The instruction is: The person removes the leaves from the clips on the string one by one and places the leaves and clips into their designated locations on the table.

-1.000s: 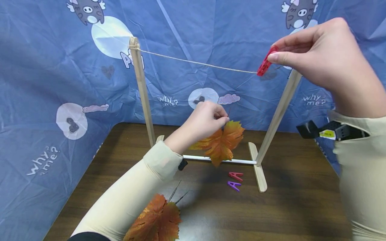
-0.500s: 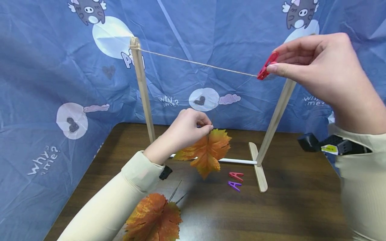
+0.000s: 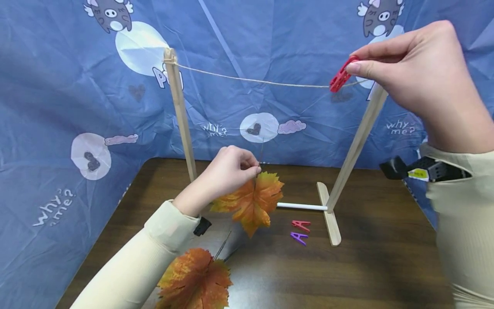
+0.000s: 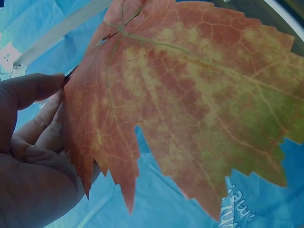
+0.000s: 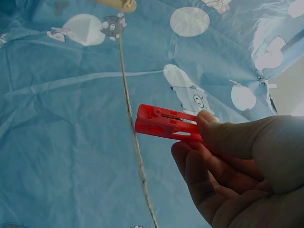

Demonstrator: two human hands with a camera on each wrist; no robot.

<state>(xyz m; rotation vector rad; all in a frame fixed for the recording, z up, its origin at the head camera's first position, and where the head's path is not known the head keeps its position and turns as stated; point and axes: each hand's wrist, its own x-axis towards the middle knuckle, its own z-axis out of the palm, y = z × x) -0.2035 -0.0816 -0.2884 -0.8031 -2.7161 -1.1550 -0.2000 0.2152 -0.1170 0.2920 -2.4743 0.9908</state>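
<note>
My right hand (image 3: 428,81) pinches a red clothespin (image 3: 342,76) between thumb and fingers. The tip of the clothespin meets the string (image 3: 247,80) near its right end; whether it grips the string I cannot tell. In the right wrist view the clothespin (image 5: 166,122) lies crosswise to the string (image 5: 138,156), tip against it. Lower down, my left hand (image 3: 227,171) pinches the thin dark stem of an orange and yellow artificial maple leaf (image 3: 252,204), which hangs below the fingers. This leaf (image 4: 190,85) fills much of the left wrist view and hides part of the hand.
Two wooden posts (image 3: 179,111) carry the string, with a white rod (image 3: 302,206) low between them. A red clothespin (image 3: 301,225) and a purple one (image 3: 299,237) lie on the brown table (image 3: 328,279). More orange leaves (image 3: 197,281) with dark stems lie at the front.
My left hand has moved left and down with the leaf. My right hand dipped with the red clothespin, then rose again; the string near it dipped and rose too.
</note>
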